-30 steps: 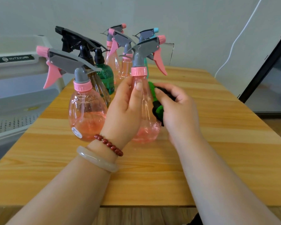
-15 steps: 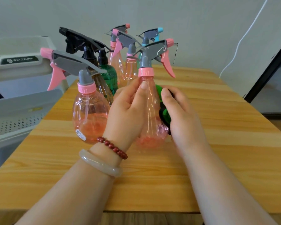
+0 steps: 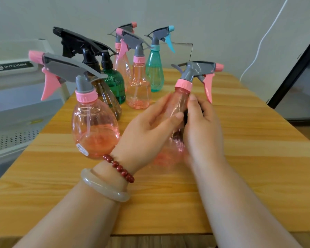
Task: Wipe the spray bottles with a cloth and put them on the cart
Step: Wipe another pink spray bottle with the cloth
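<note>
Pink spray bottle [image 3: 180, 102] tilted right, clear plastic, grey trigger head, held over the wooden table [image 3: 240, 149] near centre. Left hand [image 3: 147, 129] curled round its neck and body, thumb on front. Right hand [image 3: 202, 126] cupped against its right side, pressing a dark cloth [image 3: 185, 114] (mostly hidden). Other bottles [image 3: 95, 122] standing left and far: pink, green, teal, smoky. Grey cart [image 3: 13, 108] far left.

Pink bottle [image 3: 180, 102], grey sprayer; teal bottle [image 3: 155, 74].
</note>
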Motion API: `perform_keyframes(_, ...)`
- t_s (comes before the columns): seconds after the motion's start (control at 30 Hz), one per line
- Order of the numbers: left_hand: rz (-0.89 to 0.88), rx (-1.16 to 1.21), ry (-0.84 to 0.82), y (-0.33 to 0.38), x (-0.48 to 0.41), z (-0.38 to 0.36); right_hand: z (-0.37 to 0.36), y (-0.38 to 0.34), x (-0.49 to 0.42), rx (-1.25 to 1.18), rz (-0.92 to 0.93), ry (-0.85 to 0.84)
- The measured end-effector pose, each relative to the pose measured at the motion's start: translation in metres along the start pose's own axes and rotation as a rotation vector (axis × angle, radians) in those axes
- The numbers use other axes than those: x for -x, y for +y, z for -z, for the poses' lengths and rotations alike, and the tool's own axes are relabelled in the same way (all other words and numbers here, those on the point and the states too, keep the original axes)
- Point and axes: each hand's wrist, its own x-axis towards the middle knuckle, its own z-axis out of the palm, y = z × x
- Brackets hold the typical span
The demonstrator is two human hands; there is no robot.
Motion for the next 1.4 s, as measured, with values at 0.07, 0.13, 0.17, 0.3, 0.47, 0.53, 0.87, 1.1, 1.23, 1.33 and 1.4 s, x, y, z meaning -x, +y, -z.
perform_keyframes(0.07,-0.012,0.022,0.008,-0.001,0.000,-0.002,0.002,-0.005,0.000,0.032,0.046,-0.047)
perform_keyframes(0.13,-0.054,0.082,0.087,-0.002,0.000,-0.003,0.002,-0.010,0.002,0.055,0.125,-0.126)
perform_keyframes(0.17,-0.069,0.114,0.132,-0.003,-0.002,-0.002,0.002,-0.010,0.002,0.052,0.171,-0.176)
perform_keyframes(0.3,-0.039,0.197,0.273,-0.004,-0.007,0.009,0.001,-0.006,0.009,0.085,0.351,-0.345)
perform_keyframes(0.47,-0.073,0.115,0.154,-0.002,-0.002,0.005,0.006,-0.010,0.000,0.078,0.425,-0.138)
perform_keyframes(0.53,-0.091,0.086,0.115,-0.003,-0.001,0.000,0.009,-0.008,-0.001,0.073,0.404,-0.090)
perform_keyframes(0.87,-0.083,0.158,0.174,-0.003,-0.004,0.012,0.007,-0.005,0.000,0.050,0.477,-0.212)
perform_keyframes(1.1,-0.093,0.126,0.174,-0.001,-0.001,-0.004,0.009,-0.007,0.000,-0.266,0.243,-0.168)
perform_keyframes(1.23,-0.081,0.142,0.173,-0.003,-0.005,0.005,0.006,-0.005,0.003,-0.123,0.413,-0.262)
perform_keyframes(1.33,-0.088,0.094,0.075,-0.003,-0.001,0.001,0.010,-0.005,-0.003,-0.180,0.293,-0.177)
perform_keyframes(1.4,-0.077,0.072,0.036,-0.002,0.002,-0.005,0.012,-0.005,-0.007,-0.280,0.166,-0.151)
